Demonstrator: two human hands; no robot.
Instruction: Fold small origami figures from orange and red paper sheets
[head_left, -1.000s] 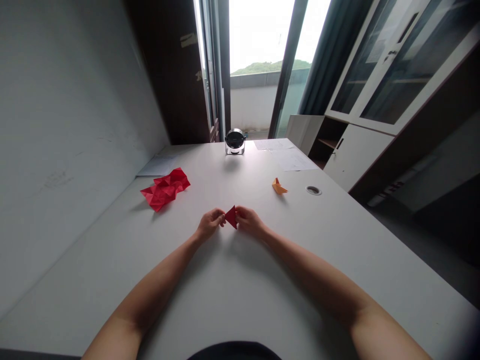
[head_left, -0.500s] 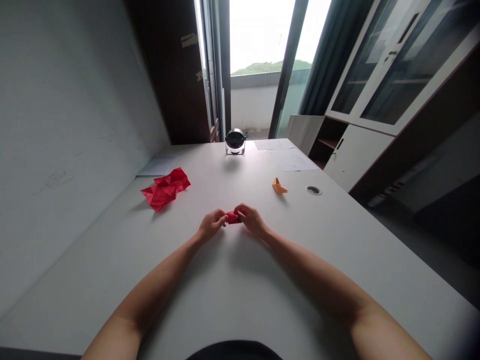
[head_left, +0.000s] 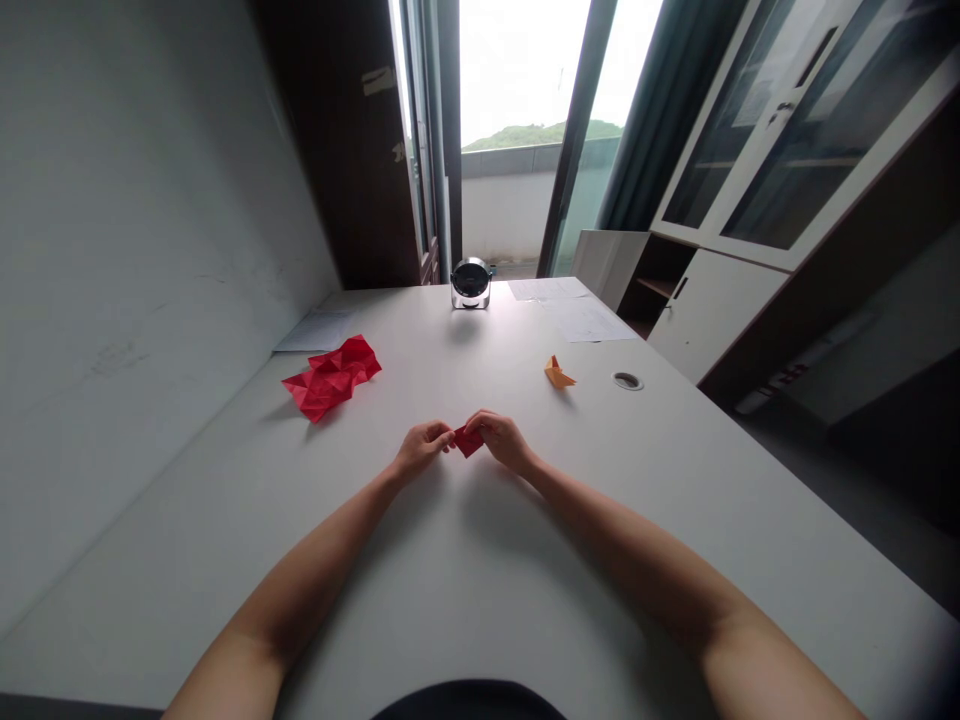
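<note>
Head view: left hand (head_left: 423, 448) and right hand (head_left: 504, 440) pinch the small red paper (head_left: 468, 445), nearer and left of the orange paper figure (head_left: 557, 375); it looks folded compact, though apparently unfinished.

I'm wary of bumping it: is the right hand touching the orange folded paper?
Apart: the head view shows tabletop between the right hand and the orange paper.

Head camera looks forward and down — across the table (head_left: 465, 580) toward a window (head_left: 523, 75).
</note>
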